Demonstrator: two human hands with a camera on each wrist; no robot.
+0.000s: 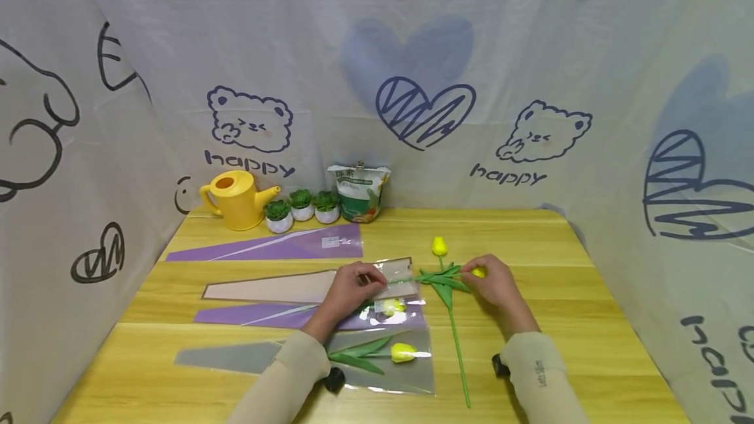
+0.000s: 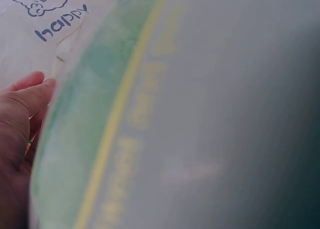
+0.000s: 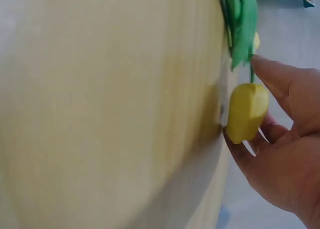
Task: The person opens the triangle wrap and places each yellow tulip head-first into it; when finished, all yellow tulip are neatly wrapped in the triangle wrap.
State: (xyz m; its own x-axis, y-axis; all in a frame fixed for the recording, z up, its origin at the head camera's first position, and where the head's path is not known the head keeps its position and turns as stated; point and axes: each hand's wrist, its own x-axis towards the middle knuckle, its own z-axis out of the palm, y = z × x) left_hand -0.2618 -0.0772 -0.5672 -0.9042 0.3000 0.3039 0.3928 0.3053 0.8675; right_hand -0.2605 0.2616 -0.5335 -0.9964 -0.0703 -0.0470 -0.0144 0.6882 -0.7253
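Yellow tulip (image 3: 248, 111) was held in my R hand (image 1: 495, 281), sleeve (image 1: 271, 287) pinched in L hand (image 1: 353, 285); prob. mid-insertion, so I figured next move needed gentle, straight push w/ leaves (image 1: 437, 277) folded.

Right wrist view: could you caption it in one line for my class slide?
A right hand holds a yellow tulip with green leaves over a wooden tabletop.

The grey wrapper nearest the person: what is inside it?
A yellow tulip with green leaves shows through the clear film of the grey wrapper. The left forearm crosses above it, so whatever lies beneath the arm, including any stem there, cannot be seen.
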